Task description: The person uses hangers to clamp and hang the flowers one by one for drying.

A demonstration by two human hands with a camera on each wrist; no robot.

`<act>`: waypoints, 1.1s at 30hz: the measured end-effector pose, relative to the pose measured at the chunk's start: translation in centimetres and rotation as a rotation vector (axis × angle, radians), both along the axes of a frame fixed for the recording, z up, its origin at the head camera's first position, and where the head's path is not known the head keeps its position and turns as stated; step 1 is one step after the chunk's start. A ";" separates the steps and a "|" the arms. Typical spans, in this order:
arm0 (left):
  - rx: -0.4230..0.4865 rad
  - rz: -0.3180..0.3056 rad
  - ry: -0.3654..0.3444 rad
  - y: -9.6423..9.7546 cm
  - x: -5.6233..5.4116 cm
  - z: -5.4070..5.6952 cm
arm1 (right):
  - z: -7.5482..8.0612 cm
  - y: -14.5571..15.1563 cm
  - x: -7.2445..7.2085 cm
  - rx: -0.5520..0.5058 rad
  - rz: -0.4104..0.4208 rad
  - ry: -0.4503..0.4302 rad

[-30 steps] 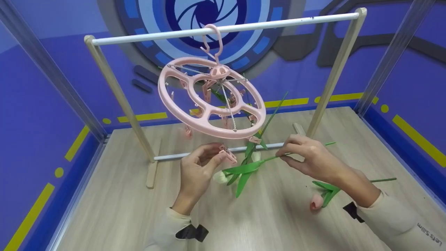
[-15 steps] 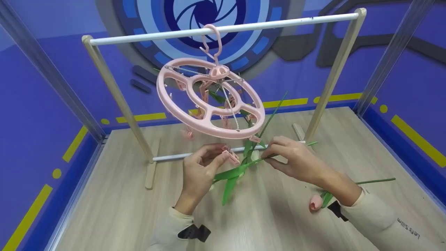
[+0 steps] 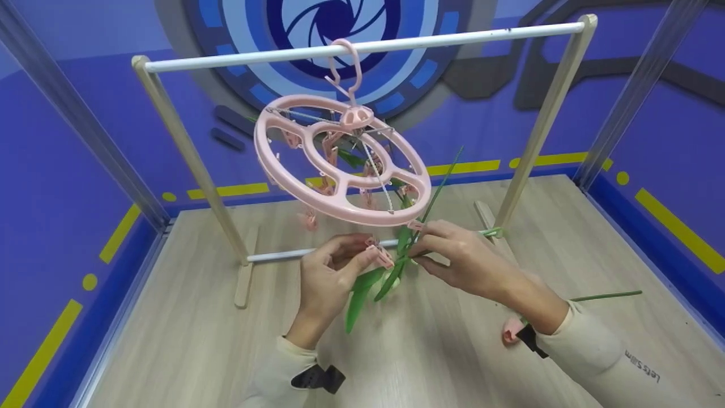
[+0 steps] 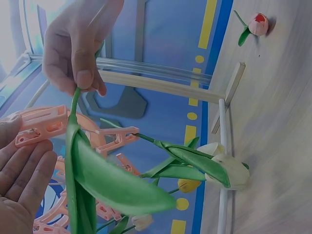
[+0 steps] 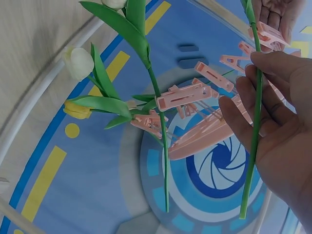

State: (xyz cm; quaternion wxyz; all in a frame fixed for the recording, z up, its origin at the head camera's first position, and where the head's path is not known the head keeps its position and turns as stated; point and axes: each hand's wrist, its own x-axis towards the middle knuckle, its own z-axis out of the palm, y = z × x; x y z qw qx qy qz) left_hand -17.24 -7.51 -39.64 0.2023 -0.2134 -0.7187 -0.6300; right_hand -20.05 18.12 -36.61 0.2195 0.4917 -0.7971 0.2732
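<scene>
My left hand (image 3: 325, 283) pinches a pink clothespin (image 3: 382, 256) between thumb and fingers, below the front rim of a pink round clip hanger (image 3: 362, 216). My right hand (image 3: 467, 260) pinches the green stem of an artificial tulip (image 5: 256, 122). In the left wrist view, that stem runs right at the end of the clothespin, its broad leaf (image 4: 117, 180) hanging below; the bloom is out of sight there. Behind it, a white tulip (image 4: 229, 170) hangs bloom-down from another clothespin (image 4: 119, 138), and a yellow tulip (image 4: 189, 185) hangs farther back.
The hanger hooks over the white top bar (image 3: 453, 39) of a rack with wooden side posts (image 3: 544, 122). On the wooden tabletop (image 3: 419, 362), a pink tulip (image 3: 512, 330) lies by the right forearm. Blue panels (image 3: 73, 170) surround the table.
My right hand has moved left, bringing the tulip stem up to the clothespin; its leaves have shifted left and down. My left hand keeps its hold and has drifted slightly right.
</scene>
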 end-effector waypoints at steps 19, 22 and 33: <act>0.025 -0.005 0.007 0.2 0.1 -0.1 | 0.1 -1.4 0.0 -0.038 0.027 0.101; 0.026 -0.009 0.008 0.2 0.2 0.0 | 0.2 -1.4 0.1 -0.041 0.028 0.099; 0.029 0.007 -0.007 0.3 0.2 -0.1 | 0.2 -1.5 0.3 -0.042 0.040 0.061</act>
